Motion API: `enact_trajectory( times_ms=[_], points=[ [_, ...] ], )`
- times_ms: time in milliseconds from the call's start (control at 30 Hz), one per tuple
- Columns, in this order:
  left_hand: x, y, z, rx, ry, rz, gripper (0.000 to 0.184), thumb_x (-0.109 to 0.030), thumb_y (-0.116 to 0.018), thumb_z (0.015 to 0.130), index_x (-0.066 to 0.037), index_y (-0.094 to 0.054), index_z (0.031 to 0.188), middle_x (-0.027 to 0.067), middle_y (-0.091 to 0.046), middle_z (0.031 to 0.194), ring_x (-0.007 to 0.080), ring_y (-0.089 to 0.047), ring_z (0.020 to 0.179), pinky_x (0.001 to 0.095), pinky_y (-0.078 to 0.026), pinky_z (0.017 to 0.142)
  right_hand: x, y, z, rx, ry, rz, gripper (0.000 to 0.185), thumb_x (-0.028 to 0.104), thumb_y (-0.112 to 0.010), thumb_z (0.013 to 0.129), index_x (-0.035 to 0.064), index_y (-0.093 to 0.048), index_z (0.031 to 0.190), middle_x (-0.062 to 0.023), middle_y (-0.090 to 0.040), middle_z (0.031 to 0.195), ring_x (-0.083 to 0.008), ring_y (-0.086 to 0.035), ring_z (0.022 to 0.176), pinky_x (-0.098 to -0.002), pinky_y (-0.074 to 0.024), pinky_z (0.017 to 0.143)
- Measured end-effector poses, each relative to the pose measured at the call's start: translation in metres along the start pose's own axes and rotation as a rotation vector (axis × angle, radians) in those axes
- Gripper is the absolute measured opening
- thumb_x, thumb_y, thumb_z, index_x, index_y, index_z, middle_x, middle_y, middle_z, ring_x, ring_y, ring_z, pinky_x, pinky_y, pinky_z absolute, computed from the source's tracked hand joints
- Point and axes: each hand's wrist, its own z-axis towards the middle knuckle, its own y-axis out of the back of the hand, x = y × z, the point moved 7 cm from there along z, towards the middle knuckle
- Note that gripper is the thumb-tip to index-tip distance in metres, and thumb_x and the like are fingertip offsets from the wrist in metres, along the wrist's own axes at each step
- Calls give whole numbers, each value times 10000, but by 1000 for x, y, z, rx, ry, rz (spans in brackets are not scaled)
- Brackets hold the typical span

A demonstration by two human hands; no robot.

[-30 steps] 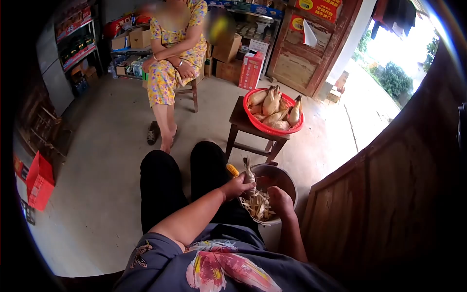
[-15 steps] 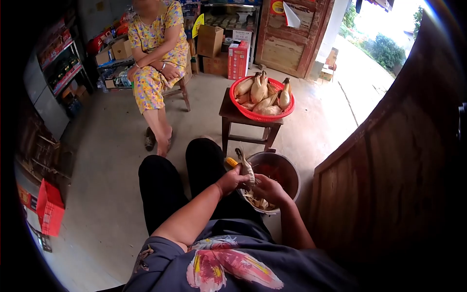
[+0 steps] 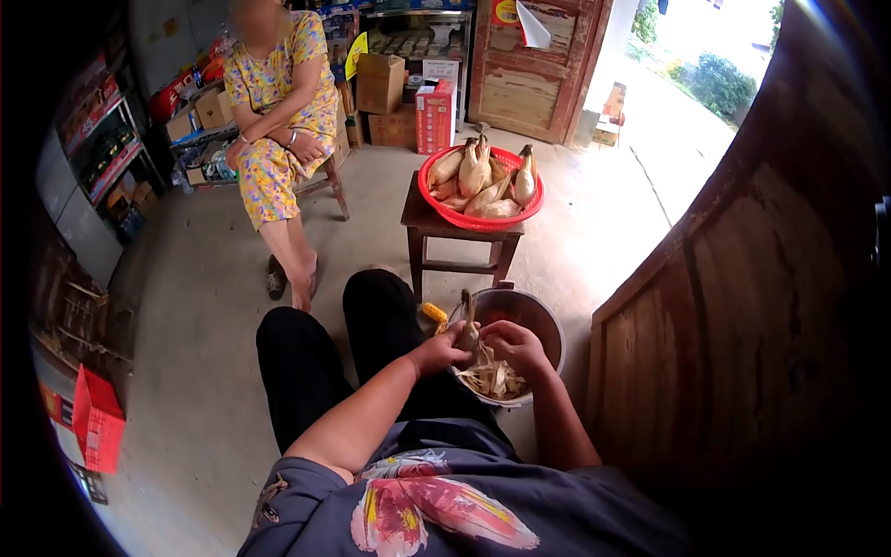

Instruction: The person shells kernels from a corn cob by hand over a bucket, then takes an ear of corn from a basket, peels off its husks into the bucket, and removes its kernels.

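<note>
My left hand (image 3: 442, 352) is closed around an ear of corn (image 3: 470, 331) in its dry husk, held upright above a metal pot (image 3: 560, 345). Close against the ear's right side, my right hand (image 3: 517, 347) is closed, its fingertips pinched at the husk. Loose pale husks (image 3: 492, 379) lie in the near part of the pot, below my hands. A bare yellow corn cob (image 3: 433, 313) shows just left of the pot, beyond my left hand; what it rests on is hidden.
Ahead, a wooden stool (image 3: 453, 228) bears a red basket (image 3: 483, 223) of unhusked corn. Another person (image 3: 288, 121) sits at the left with arms crossed. A wooden door panel (image 3: 687, 353) stands close on my right. Boxes (image 3: 436, 116) stand at the back; a red bin (image 3: 98, 420) is far left.
The ear has tilted more upright in my left hand. My right hand has moved slightly up at the ear's side, and more loose husks show below. The whole view has shifted slightly.
</note>
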Motion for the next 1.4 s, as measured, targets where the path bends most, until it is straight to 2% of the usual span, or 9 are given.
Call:
enact_trajectory(
  times_ms=[367,500,800,933,1000,1167,1233,1300,1400],
  points=[
    [-6,-7,-3,70,-5,140,538,-84,-651,841,-94,-442,1336,25,-571,1138,116,-532,1038,273,-418,939,5,-10,2,-64,171,-209,149,52,-692,822,33,-623,953,25,-585,820,-62,-536,781,-227,-464,711],
    [-8,-9,-3,79,-18,136,527,-86,-646,846,-97,-445,1333,24,-574,1140,115,-534,1044,271,-416,943,3,-7,0,-46,85,-197,134,52,-687,815,38,-613,926,20,-584,816,-68,-537,779,-233,-466,715],
    [7,-2,3,55,-15,43,439,-108,-661,855,-99,-489,1259,18,-591,1083,123,-557,994,277,-453,900,-13,-11,-4,80,14,120,245,21,-676,820,43,-569,1039,10,-587,900,-85,-552,824,-233,-470,737],
    [-3,-4,1,24,-6,336,481,-153,-657,870,-79,-485,1313,27,-600,1152,120,-547,1059,282,-439,936,-36,-10,1,80,21,112,153,37,-705,809,47,-587,906,17,-588,813,-77,-549,738,-230,-470,678],
    [-2,-8,1,84,-42,274,469,-150,-645,873,-74,-474,1303,21,-592,1122,106,-527,1036,285,-430,943,-53,-3,5,-34,68,1,149,0,-681,774,46,-588,882,6,-601,795,-87,-547,721,-236,-468,669],
    [25,6,24,20,-134,205,474,-103,-636,826,-90,-457,1265,26,-603,915,118,-566,736,269,-476,638,-98,6,14,-112,85,-393,144,43,-712,738,47,-591,816,-9,-606,752,-109,-540,675,-274,-475,629],
    [28,6,29,45,-189,300,423,-97,-638,805,-117,-479,1197,12,-573,796,122,-537,632,267,-437,554,-101,-1,13,-123,140,-439,156,88,-717,737,38,-595,820,-44,-610,711,-131,-541,646,-299,-479,620],
    [27,1,27,66,-129,287,389,-105,-648,809,-117,-485,1162,11,-566,796,120,-537,638,269,-438,557,-115,-1,23,-155,132,-702,219,203,-717,745,48,-611,856,-131,-635,725,-234,-615,652,-356,-494,630],
    [15,0,21,42,-101,320,370,-154,-674,830,-104,-492,1149,35,-595,894,133,-568,780,294,-476,701,-98,-8,22,-193,145,-783,227,242,-680,775,67,-592,889,-170,-669,840,-367,-646,791,-445,-502,690]
  ],
)
